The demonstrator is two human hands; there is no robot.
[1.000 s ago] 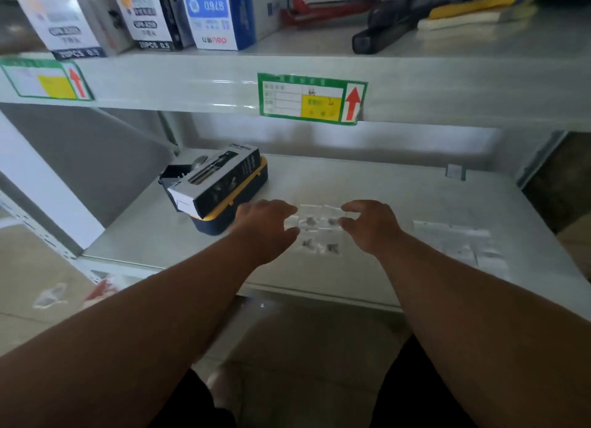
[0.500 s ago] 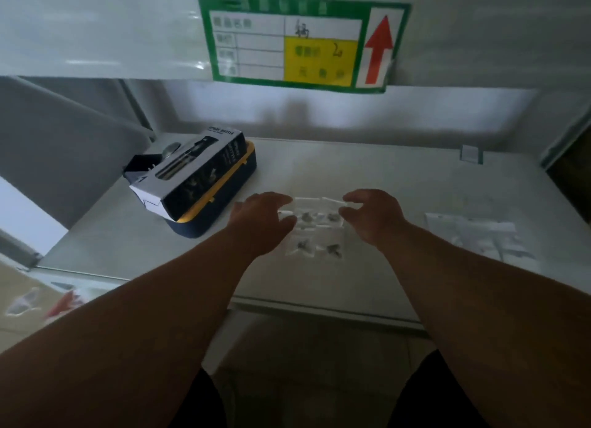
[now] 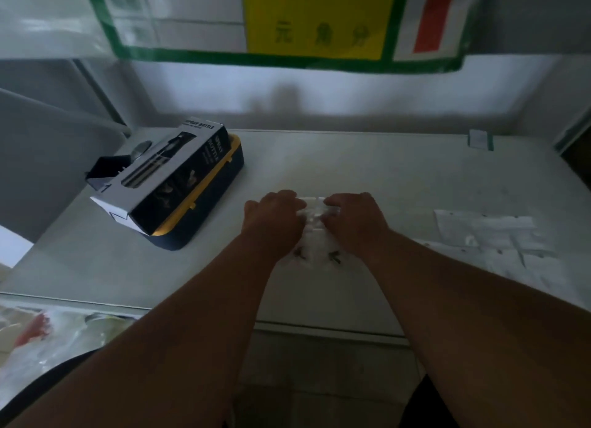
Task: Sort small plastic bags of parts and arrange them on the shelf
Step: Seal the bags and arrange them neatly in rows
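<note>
left hand [image 3: 271, 223] | right hand [image 3: 353, 224] | palms down, fingers curled pinching bag [image 3: 315, 235] on shelf [image 3: 383, 178]

Both bare forearms reach forward from the bottom corners and draw together toward the middle. The left hand [image 3: 271, 223] lies palm down, knuckles up, fingers curled forward and inward. The right hand [image 3: 353, 224] mirrors it, palm down with fingers bent toward the left. The fingertips of the two hands nearly meet, just apart.
</note>
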